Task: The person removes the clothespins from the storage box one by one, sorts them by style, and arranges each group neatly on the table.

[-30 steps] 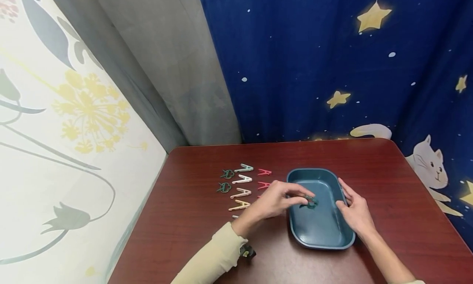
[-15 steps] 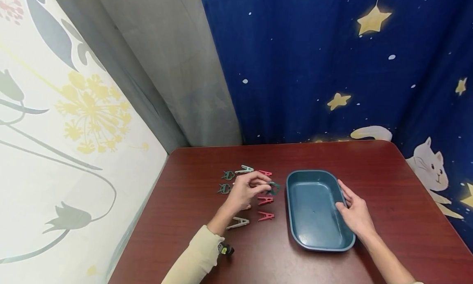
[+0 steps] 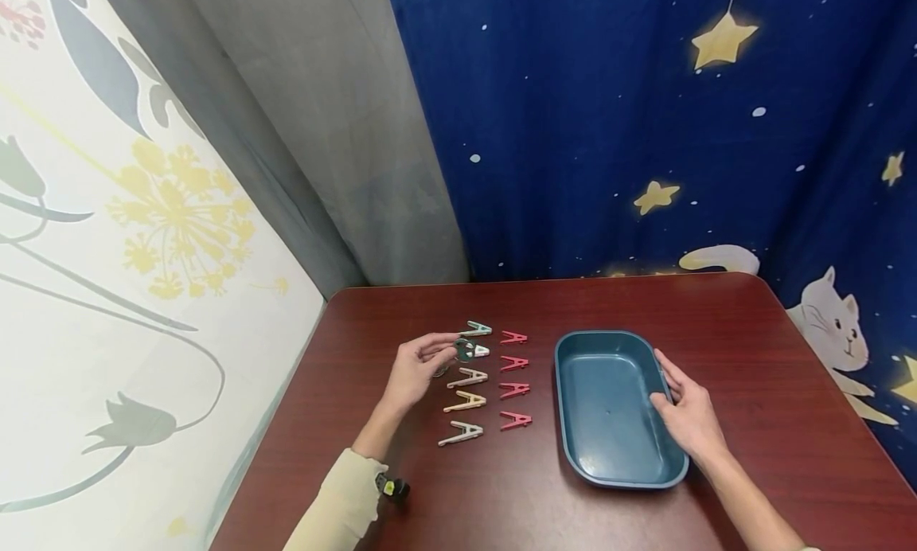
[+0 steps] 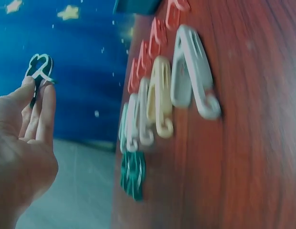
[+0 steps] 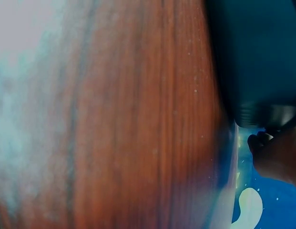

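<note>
My left hand [image 3: 411,372] pinches a dark green clip [image 3: 464,349] between thumb and fingertips, above the white clothespin in the pale row. In the left wrist view the held clip [image 4: 41,69] stands up from the fingertips. Two more green clips [image 4: 132,174] lie together on the table there; in the head view the hand hides most of them. With my right hand [image 3: 688,408] I hold the right rim of a blue-green rectangular tray [image 3: 609,443], thumb over its inner side. No clip shows inside the tray.
A column of several pale clothespins [image 3: 466,401] in mint, white, beige, yellow and grey lies left of a column of several red clothespins [image 3: 514,389]. All rest on the dark red wooden table [image 3: 380,312]. A starry blue curtain [image 3: 573,137] hangs behind.
My left hand has carried the green clip leftward out of the tray, past the red clothespins, to the left side of the pale ones. The right hand and tray have stayed put.
</note>
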Demonstrator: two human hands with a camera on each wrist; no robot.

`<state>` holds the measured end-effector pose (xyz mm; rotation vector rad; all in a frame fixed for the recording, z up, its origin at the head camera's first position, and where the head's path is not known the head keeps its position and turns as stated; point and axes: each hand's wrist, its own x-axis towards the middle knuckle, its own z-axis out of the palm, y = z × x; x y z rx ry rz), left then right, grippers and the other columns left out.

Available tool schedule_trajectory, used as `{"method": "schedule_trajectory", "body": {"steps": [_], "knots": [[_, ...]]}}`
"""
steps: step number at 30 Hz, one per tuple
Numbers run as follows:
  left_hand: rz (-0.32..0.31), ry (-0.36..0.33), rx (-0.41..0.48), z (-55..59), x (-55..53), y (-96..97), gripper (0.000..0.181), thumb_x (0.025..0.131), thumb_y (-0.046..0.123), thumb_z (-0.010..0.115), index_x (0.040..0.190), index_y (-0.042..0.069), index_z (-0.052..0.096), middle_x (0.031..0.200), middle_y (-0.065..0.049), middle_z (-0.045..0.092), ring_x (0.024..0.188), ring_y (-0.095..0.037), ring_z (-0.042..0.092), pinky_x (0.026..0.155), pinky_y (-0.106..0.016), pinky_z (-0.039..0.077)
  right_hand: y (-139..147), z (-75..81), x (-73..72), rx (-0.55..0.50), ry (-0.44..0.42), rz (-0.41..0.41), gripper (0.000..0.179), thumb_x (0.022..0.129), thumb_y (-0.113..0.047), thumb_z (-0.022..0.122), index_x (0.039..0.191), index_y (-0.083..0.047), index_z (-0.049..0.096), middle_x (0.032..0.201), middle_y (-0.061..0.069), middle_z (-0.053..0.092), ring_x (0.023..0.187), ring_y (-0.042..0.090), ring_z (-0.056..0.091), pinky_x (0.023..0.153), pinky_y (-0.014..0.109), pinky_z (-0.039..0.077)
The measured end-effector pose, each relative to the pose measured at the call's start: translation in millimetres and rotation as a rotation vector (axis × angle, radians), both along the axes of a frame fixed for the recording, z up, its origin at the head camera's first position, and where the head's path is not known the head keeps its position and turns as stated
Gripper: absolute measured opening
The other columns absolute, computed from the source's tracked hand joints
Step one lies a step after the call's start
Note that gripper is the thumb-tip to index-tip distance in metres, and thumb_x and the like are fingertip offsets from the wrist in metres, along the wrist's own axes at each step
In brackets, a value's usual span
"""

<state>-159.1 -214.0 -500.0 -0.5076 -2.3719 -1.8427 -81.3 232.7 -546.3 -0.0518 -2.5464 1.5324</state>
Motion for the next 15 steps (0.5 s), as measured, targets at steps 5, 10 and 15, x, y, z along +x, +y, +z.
{"method": "schedule_trajectory", "body": {"steps": [5,10,15], "knots": [[0.01,-0.038,-0.002,-4.8,3.8,-25.6,0.031,0.1,0.001,0.071,0.132,-0.004,0.07,0.116,-0.019,0.077,0.101,-0.031,0.078,0.087,-0.033,0.061,0,0.1,-0.4,-0.005,-0.003,0.001,0.073,0.096,0.007,0.063,0.164,-0.006,0.039,0.15,0.03,0.05,0.131,0.044,0.055,0.077,0.003,0.043],[0.015,-0.074,-0.058,-9.7,7.5,-43.8,0.029,0.101,-0.004,0.068,0.13,-0.003,0.072,0.117,-0.021,0.077,0.101,-0.028,0.078,0.088,-0.034,0.061,1,0.7,-0.8,-0.004,-0.01,-0.001,0.074,0.097,0.006,0.062,0.164,-0.008,0.038,0.151,0.03,0.05,0.131,0.044,0.056,0.076,0.004,0.043],[0.037,-0.102,-0.126,-15.9,10.9,-56.5,0.026,0.099,-0.003,0.072,0.124,-0.001,0.076,0.113,-0.019,0.078,0.096,-0.028,0.079,0.084,-0.033,0.062,0,0.6,-0.8,-0.008,-0.012,0.0,0.074,0.097,0.006,0.063,0.165,-0.008,0.038,0.151,0.03,0.05,0.131,0.044,0.056,0.075,0.005,0.044]]}}
